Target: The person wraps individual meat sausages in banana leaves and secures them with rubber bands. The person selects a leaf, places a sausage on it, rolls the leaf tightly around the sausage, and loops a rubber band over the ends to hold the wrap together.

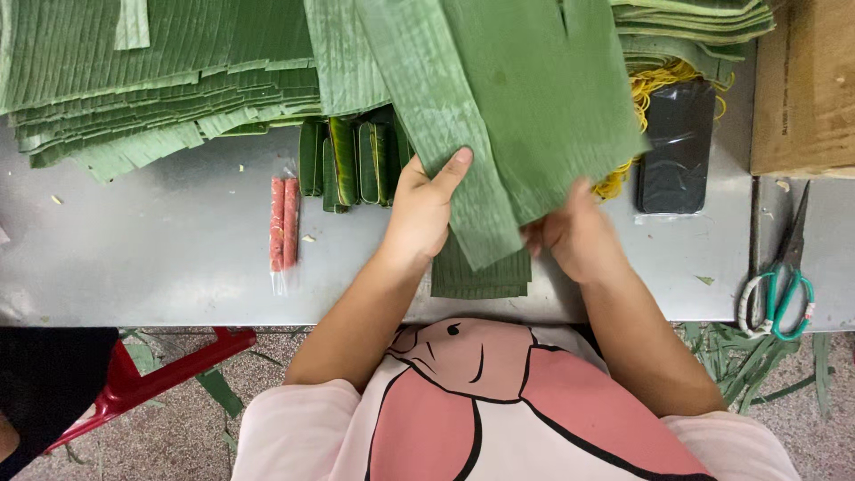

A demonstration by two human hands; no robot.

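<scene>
lighting: bright, even, diffuse, from overhead. soft pale sheen on grey metal table [160,258], no hard glare. small glint on black glossy packet [679,147]. shadows: faint, short, under leaf stacks [151,98] and beneath held leaf [525,98]. blur: right hand [574,240] smeared by motion; left hand [423,209] fairly sharp. floor and red stool [151,379] slightly soft. colours natural, mild wide-angle stretch at edges.

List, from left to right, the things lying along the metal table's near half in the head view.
Wrapped red sausages → left hand → right hand → black phone → scissors.
</scene>
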